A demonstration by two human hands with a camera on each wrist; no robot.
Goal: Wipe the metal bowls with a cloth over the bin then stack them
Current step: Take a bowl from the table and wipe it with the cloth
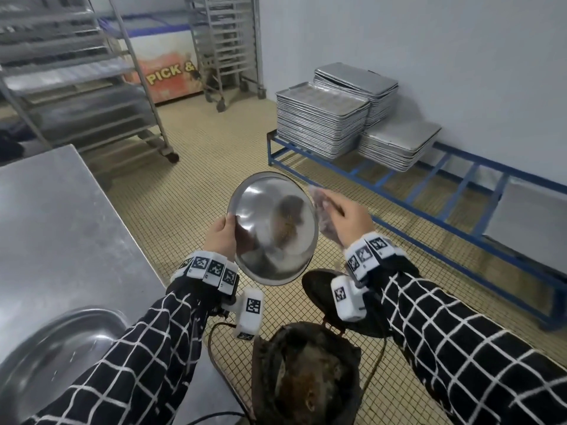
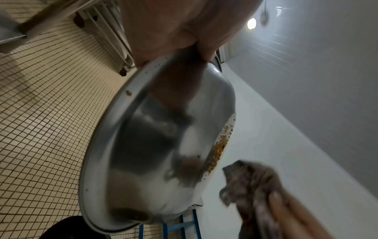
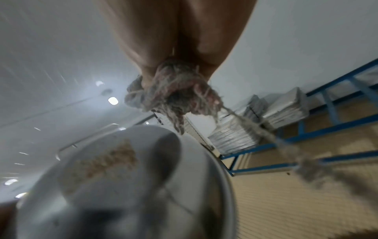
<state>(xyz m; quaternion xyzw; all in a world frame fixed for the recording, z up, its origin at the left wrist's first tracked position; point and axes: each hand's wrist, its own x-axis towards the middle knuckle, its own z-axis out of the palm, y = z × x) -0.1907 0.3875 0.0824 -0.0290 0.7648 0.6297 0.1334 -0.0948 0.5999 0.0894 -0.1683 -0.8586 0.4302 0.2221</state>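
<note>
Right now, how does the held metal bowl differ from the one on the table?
The tilted round metal bowl is gripped at its rim by the left hand, with brown residue inside. The larger metal bowl rests on the steel table, untouched, no residue visible. Both are shiny steel.

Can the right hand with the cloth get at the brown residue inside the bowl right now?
Probably yes. The left hand grips the metal bowl by its rim, tilted with its open side facing the right hand. The cloth sits just beside the rim, with nothing between it and the residue.
</note>
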